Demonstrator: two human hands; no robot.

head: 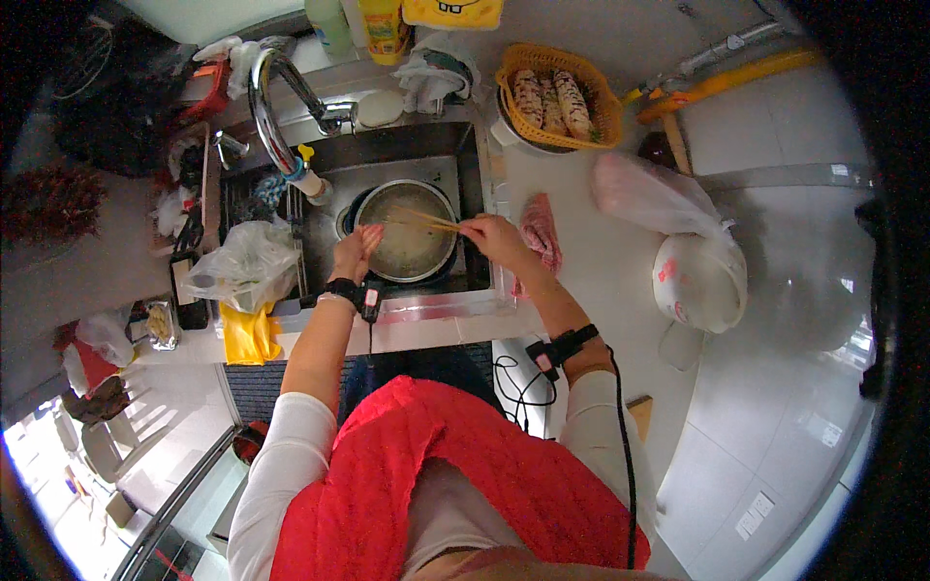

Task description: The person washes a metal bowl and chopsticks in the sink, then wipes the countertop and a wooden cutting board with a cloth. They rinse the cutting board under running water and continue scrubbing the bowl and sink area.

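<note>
A round metal basin [418,254] of cloudy liquid stands in the stainless steel sink [436,149]. My right hand [495,238], at the basin's right side, grips thin wooden chopsticks [429,219] that reach leftward across the basin. At the left rim is my left hand [358,250], its fingers extended and nothing visible in it; whether it touches the rim I cannot tell. A dark round vessel edge [452,265] shows around and beneath the basin. The curved chrome faucet [270,120] rises over the sink's left part, its white spout end apart from the basin.
Left of the sink sit a clear plastic bag [247,265] and a yellow cloth [248,334]. A pink cloth [539,236] lies by my right forearm. Farther right are a yellow basket [607,109] of corn cobs and a white container [697,283]. A black cable [623,436] trails from my right arm.
</note>
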